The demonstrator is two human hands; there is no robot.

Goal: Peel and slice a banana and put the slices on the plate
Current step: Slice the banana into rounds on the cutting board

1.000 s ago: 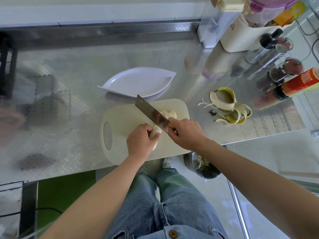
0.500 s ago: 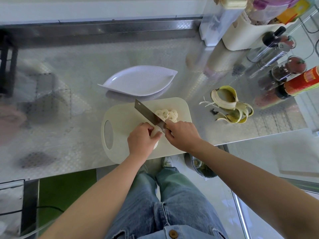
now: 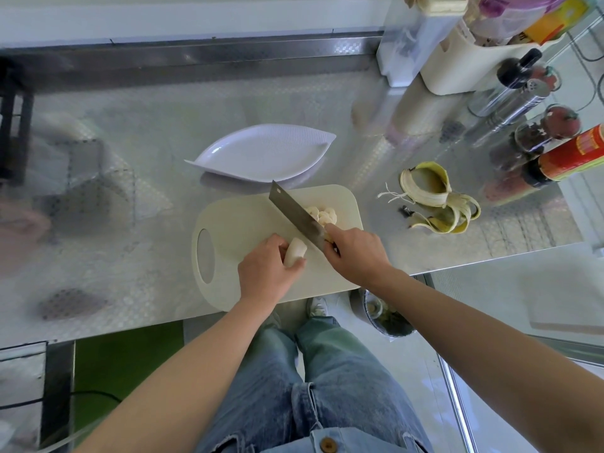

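A short peeled banana piece [image 3: 295, 252] lies on the cream cutting board [image 3: 248, 223], and my left hand [image 3: 266, 273] grips its near end. My right hand [image 3: 354, 255] holds the handle of a cleaver [image 3: 295, 214]. The blade stands just right of the banana's cut end, angled toward the far left. Several cut slices [image 3: 322, 213] lie in a heap on the board beyond the blade. The white leaf-shaped plate [image 3: 261, 152] sits behind the board with nothing on it.
A banana peel [image 3: 434, 197] lies on the steel counter right of the board. Bottles, spice jars [image 3: 536, 132] and a cream holder [image 3: 457, 70] crowd the far right corner. A bin [image 3: 385, 313] stands on the floor below the counter edge.
The cleaver came down through the banana and now stands lifted again beside the cut end. The remaining banana piece is shorter and the slice heap has grown.
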